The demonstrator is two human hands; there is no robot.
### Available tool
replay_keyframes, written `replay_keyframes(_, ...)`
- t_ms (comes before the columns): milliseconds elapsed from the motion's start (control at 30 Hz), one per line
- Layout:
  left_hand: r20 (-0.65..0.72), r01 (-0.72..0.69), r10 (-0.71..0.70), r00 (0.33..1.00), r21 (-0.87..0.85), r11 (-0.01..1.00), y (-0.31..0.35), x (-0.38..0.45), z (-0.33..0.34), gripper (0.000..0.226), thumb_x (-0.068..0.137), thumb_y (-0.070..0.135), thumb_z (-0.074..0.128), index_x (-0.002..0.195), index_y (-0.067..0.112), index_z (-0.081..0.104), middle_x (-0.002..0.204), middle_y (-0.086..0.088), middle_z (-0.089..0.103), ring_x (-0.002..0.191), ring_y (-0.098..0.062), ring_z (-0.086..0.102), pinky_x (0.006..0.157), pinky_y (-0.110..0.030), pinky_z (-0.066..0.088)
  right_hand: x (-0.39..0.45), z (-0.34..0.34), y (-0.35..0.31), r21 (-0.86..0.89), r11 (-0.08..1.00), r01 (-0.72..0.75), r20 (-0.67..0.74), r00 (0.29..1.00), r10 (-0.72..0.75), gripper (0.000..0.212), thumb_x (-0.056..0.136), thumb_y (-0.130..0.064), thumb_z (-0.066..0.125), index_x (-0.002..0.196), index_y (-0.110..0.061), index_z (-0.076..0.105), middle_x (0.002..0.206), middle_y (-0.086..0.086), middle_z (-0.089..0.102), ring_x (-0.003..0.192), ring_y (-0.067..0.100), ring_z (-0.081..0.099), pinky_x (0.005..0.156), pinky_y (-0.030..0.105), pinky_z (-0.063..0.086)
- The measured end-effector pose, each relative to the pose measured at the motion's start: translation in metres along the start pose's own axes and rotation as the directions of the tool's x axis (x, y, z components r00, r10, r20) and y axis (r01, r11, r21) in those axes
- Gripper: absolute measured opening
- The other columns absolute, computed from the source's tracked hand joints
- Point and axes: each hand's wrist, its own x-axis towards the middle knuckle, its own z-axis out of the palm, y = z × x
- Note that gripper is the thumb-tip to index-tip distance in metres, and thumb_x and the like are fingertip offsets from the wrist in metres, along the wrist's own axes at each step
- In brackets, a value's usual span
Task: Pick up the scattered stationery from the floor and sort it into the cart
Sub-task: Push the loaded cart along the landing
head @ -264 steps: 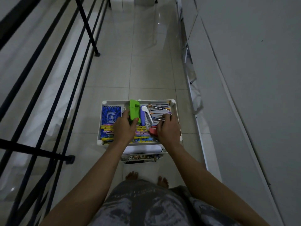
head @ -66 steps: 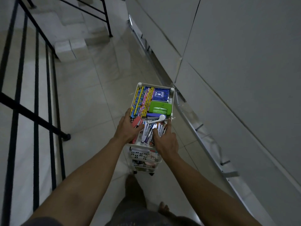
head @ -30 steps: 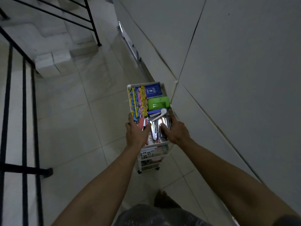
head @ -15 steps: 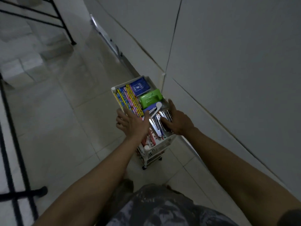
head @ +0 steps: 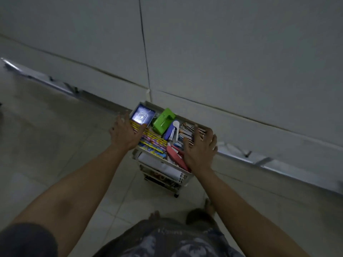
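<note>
A white tiered cart (head: 182, 178) stands on the tiled floor against the wall. Its top tray holds a blue notebook (head: 142, 116), a green hole punch (head: 163, 120), a blue-and-white stapler (head: 172, 130), a row of colourful pencils (head: 153, 143), red items (head: 176, 158) and several metal clips (head: 187, 129). My left hand (head: 124, 133) hovers over the tray's left side with fingers spread, holding nothing. My right hand (head: 199, 150) lies spread over the tray's right end, on the clips and red items.
A grey wall (head: 222, 52) with panel seams rises right behind the cart. A metal rail (head: 259, 160) runs along its base. Pale floor tiles (head: 55, 145) spread to the left. My bare feet (head: 155, 214) show below the cart.
The view has swung right and the cart now stands close against the wall. Both hands have loosened from the tray's edge and spread their fingers.
</note>
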Motion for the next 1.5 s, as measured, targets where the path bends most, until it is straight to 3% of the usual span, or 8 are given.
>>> replay_keyframes(133,0.074,-0.010,0.019,0.997,-0.124,0.992,0.003,0.017,-0.004,0.092,0.083,0.069,0.048,0.150,0.013,0.019,0.142,-0.022,0.040,0.124,-0.041,0.046,0.100,-0.049,0.039,-0.010,-0.006,-0.011,0.317,0.877,-0.361,0.105,0.932,0.346,0.071,0.092,-0.057,0.044,0.150,-0.046,0.005,0.156,0.021,0.007,0.130,0.045,0.036,0.104,0.049,0.035)
replay_keyframes(200,0.123,-0.021,0.036,0.992,-0.119,0.993,0.003,0.029,-0.007,0.097,0.079,0.076,0.039,0.151,0.016,0.016,0.141,-0.023,0.044,0.123,-0.042,0.047,0.100,-0.050,0.041,-0.009,-0.007,-0.015,0.417,0.801,-0.429,0.189,0.903,0.385,0.069,0.094,-0.055,0.042,0.147,-0.052,-0.002,0.149,0.026,0.027,0.118,0.044,0.051,0.099,0.045,0.040)
replay_keyframes(333,0.168,-0.032,0.061,0.984,-0.168,0.985,0.004,0.035,-0.003,0.092,0.079,0.076,0.039,0.150,0.022,0.016,0.142,-0.019,0.045,0.123,-0.041,0.048,0.099,-0.049,0.041,-0.010,-0.002,-0.011,0.441,0.823,-0.358,0.129,0.933,0.336,0.072,0.094,-0.052,0.043,0.149,-0.046,-0.004,0.119,0.021,0.062,0.106,0.038,0.059,0.089,0.040,0.044)
replay_keyframes(633,-0.011,-0.036,0.034,0.999,-0.208,0.977,0.016,0.024,-0.002,0.072,0.083,0.066,0.051,0.140,0.022,0.040,0.113,-0.018,0.062,0.103,-0.038,0.059,0.080,-0.039,0.047,0.021,-0.008,0.001,0.393,0.879,-0.270,0.123,0.963,0.241,0.075,0.091,-0.058,0.047,0.151,-0.042,0.006,0.133,0.016,0.057,0.117,0.037,0.056,0.094,0.038,0.044)
replay_keyframes(767,-0.031,0.074,-0.083,0.996,-0.217,0.973,0.035,0.015,-0.003,0.067,0.084,0.062,0.055,0.132,0.017,0.047,0.117,-0.018,0.061,0.106,-0.037,0.058,0.081,-0.038,0.045,0.047,-0.012,0.013,0.380,0.900,-0.212,0.130,0.976,0.175,0.072,0.090,-0.057,0.047,0.151,-0.041,0.012,0.127,0.017,0.061,0.115,0.038,0.057,0.093,0.039,0.045)
replay_keyframes(933,-0.035,0.109,-0.122,0.992,-0.250,0.962,0.062,0.015,0.005,0.068,0.083,0.062,0.056,0.133,0.018,0.047,0.116,-0.018,0.061,0.106,-0.037,0.057,0.082,-0.038,0.045,0.074,-0.023,0.031,0.398,0.904,-0.157,0.119,0.986,0.118,0.068,0.092,-0.052,0.050,0.151,-0.036,0.020,0.125,0.015,0.063,0.114,0.038,0.058,0.092,0.038,0.045)
replay_keyframes(1233,0.042,-0.051,0.059,0.997,-0.171,0.984,0.098,0.064,0.033,0.084,0.074,0.083,0.041,0.143,0.038,0.028,0.117,-0.011,0.062,0.102,-0.035,0.061,0.081,-0.040,0.048,0.089,-0.036,0.058,0.428,0.875,-0.225,0.069,0.974,0.216,0.079,0.092,-0.050,0.053,0.153,-0.037,0.004,0.123,0.019,0.063,0.105,0.038,0.061,0.085,0.034,0.046)
replay_keyframes(1500,0.011,0.031,-0.029,1.000,-0.174,0.984,0.109,0.076,0.043,0.082,0.078,0.079,0.043,0.146,0.035,0.028,0.117,-0.015,0.059,0.104,-0.036,0.058,0.081,-0.039,0.046,0.137,-0.043,0.060,0.414,0.892,-0.182,0.148,0.980,0.132,0.083,0.091,-0.054,0.054,0.153,-0.036,0.003,0.134,0.013,0.057,0.115,0.037,0.057,0.092,0.034,0.045)
